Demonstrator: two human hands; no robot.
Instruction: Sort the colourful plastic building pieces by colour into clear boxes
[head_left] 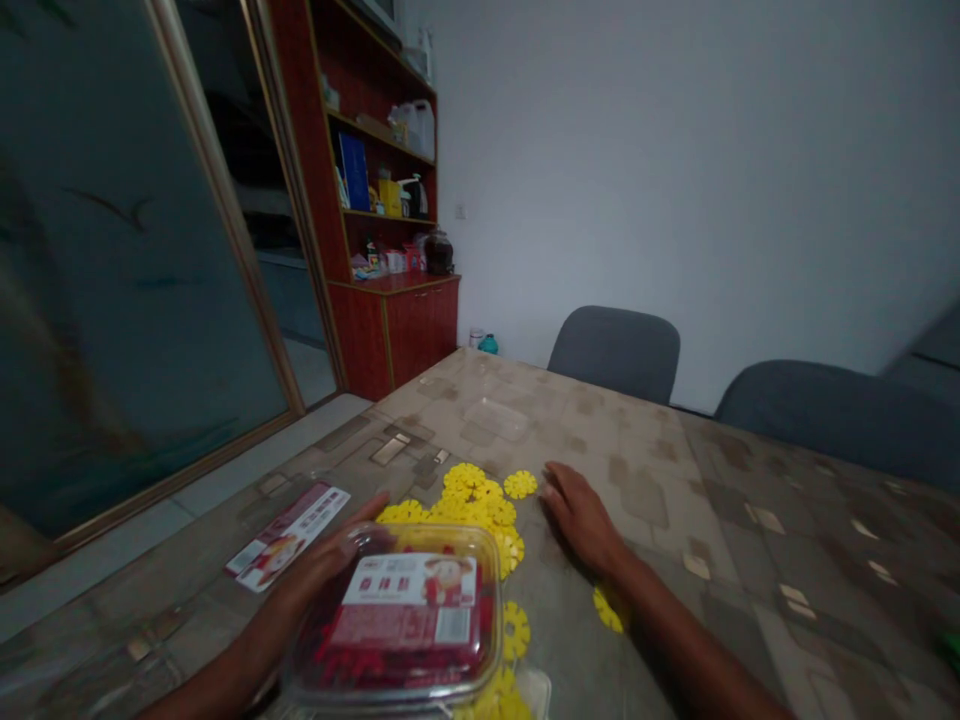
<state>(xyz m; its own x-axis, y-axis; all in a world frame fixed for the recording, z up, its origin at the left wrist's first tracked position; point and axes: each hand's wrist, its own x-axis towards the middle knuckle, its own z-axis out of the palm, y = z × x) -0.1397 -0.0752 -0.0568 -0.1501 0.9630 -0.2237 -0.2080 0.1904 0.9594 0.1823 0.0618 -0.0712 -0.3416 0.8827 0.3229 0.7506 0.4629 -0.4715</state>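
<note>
Head view: left hand [341,552] clamped on the left side of a clear tub [397,612] with red contents, at the near middle of the desk [660,500]. Right hand [574,508] lowered to the desk, loosely opened, with nothing seen in its grip. Between the two hands, a heap of yellow discs [476,500], just beyond the tub; near the right fingertips, one loose disc [520,485]; beside the right forearm, another [606,610]; more along the tub's right side. Farther out, past the heap, a clear plastic piece [496,418], lying flat. Left of the left hand, a printed card [289,535].

At the far corner of the desk, a red cabinet [401,335] with laden shelves; along the far edge, two grey chairs [615,352]; beyond the left edge, a glass door [142,260]. Right of the right forearm, a broad stretch of patterned surface.

On the tub, a white and dark-red label [397,625] with cartoon figure, barcode and large characters, too blurred for sure reading; on the card, similar print.
</note>
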